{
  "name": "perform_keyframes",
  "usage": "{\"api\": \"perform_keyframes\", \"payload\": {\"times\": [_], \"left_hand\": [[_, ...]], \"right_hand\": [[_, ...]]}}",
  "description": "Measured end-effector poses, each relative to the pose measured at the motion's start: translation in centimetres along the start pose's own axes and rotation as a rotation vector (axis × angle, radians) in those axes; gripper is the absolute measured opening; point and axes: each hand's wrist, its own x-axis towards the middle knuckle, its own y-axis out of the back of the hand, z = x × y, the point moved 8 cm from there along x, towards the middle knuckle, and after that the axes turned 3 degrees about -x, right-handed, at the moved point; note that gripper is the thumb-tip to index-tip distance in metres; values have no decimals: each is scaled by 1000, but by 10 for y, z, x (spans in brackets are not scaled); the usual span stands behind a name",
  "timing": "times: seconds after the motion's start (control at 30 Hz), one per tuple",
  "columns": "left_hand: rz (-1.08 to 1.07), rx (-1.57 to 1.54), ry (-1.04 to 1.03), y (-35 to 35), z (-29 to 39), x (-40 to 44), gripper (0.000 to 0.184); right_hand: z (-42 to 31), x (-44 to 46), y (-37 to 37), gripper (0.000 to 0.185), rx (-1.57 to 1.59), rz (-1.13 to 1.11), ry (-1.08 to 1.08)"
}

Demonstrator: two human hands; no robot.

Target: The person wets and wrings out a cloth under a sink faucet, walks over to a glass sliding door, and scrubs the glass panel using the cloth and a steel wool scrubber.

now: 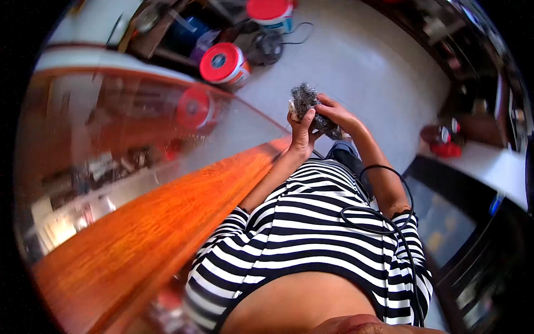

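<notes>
Both hands are on a grey, glittering, wiry bundle of steel wool (304, 99), held out in front of my body beyond the counter corner. My left hand (302, 133) grips it from the near left side, thumb pressed up against it. A small white piece (292, 109) shows beside the left fingers; what it is I cannot make out. From the right, my right hand (336, 113) closes its fingers over the bundle's upper side. Part of the steel wool hangs down below the right hand, and the palms hide the rest.
A glass-topped counter with an orange wooden edge (183, 206) runs close along my left side. Red-lidded buckets (221, 64) stand on the grey floor (356, 61) ahead. A black cable (409, 245) loops over my right arm. Shelves (484, 125) and red-topped items (445, 149) are at right.
</notes>
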Motion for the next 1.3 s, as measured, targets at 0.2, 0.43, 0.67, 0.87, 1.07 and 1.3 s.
{"api": "perform_keyframes", "payload": {"times": [0.2,0.43,0.67,0.87,1.07,1.3], "left_hand": [[97,-191,-240,-25,4,-2,53],[463,11,-525,-6,3,-10,86],[498,-365,-609,4,33,-21,53],[349,-516,-678,19,63,13,46],[239,-635,-772,2,97,8,36],[234,-767,-1054,-22,99,-17,33]], "right_hand": [[-39,8,9,49,-180,-212,66],[-38,20,3,48,-265,-406,-50],[-50,53,-38,45,-598,-596,223],[-57,99,-41,48,-308,-622,-188],[-57,130,-49,48,-124,-685,-170],[-96,156,-76,43,-216,-863,-56]]}}
